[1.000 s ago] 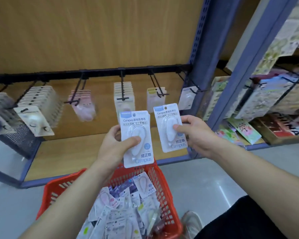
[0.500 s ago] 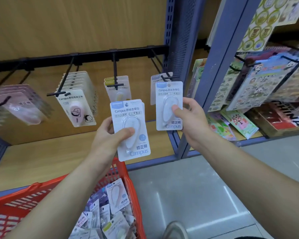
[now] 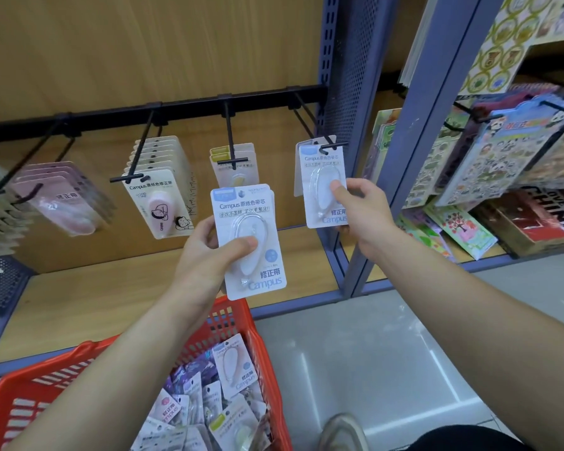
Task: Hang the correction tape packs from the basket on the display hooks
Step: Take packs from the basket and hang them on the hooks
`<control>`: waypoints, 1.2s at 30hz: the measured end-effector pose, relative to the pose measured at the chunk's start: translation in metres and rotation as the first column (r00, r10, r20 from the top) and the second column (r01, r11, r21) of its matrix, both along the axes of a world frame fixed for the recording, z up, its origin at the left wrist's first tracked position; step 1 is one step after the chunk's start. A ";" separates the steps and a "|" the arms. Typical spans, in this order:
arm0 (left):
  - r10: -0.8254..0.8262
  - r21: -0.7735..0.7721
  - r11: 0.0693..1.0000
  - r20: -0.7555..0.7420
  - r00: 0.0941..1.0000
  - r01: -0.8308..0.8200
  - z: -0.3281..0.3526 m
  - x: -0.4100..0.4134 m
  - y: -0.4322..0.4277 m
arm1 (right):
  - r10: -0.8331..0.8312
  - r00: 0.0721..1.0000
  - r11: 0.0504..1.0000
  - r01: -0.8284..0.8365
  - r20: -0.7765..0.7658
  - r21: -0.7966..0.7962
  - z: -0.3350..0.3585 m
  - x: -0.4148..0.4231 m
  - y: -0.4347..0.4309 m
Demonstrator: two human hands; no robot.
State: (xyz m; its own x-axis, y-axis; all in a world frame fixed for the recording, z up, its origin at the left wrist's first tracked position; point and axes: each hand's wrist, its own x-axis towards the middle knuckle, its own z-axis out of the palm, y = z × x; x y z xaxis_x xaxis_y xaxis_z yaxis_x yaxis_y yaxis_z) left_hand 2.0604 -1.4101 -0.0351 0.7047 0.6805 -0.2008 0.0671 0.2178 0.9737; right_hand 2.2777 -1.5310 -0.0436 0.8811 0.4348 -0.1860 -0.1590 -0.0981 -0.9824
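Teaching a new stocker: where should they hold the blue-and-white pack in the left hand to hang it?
Grip the blue-and-white correction tape pack at its lower half, from the side as the left hand does: the hang hole sits at the top, which must stay free for the hook.

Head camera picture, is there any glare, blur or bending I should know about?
Head view: pale light streaks glare off the shiny floor; the shelf post leans and the black rail slopes from wide-angle distortion; the pink packs at left look soft, while the pack in the left hand reads sharply.
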 end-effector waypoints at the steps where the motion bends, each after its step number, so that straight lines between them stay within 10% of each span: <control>1: 0.001 -0.004 1.000 0.002 1.000 -0.001 0.000 -0.001 0.001 | 0.005 1.000 0.999 -0.005 -0.011 -0.040 0.000 0.003 0.004; 8: 0.020 -0.018 1.000 -0.010 1.000 -0.021 -0.005 -0.006 0.004 | -0.003 0.999 0.950 -0.012 -0.045 -0.311 -0.017 -0.005 0.017; 16: 0.092 -0.088 0.992 0.004 0.996 -0.092 -0.010 0.002 -0.002 | 0.587 0.808 0.794 -0.587 -0.049 -0.158 0.013 -0.074 0.001; 27: 0.036 -0.065 0.997 0.064 0.997 -0.032 -0.009 -0.002 -0.004 | 0.584 0.807 0.811 -0.575 0.090 -0.111 0.008 -0.080 -0.002; 36: 0.013 -0.047 0.999 0.088 0.996 -0.009 -0.013 -0.001 0.006 | 0.465 0.881 0.885 -0.459 -0.090 0.082 0.004 -0.082 0.003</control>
State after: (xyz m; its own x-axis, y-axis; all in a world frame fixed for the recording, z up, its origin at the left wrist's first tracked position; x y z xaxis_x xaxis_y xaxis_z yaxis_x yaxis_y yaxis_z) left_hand 2.0592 -1.4040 -0.0480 0.7133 0.6800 -0.1698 -0.0213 0.2632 0.9645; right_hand 2.1961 -1.5275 -0.0397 0.5549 0.8000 -0.2280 -0.2105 -0.1301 -0.9689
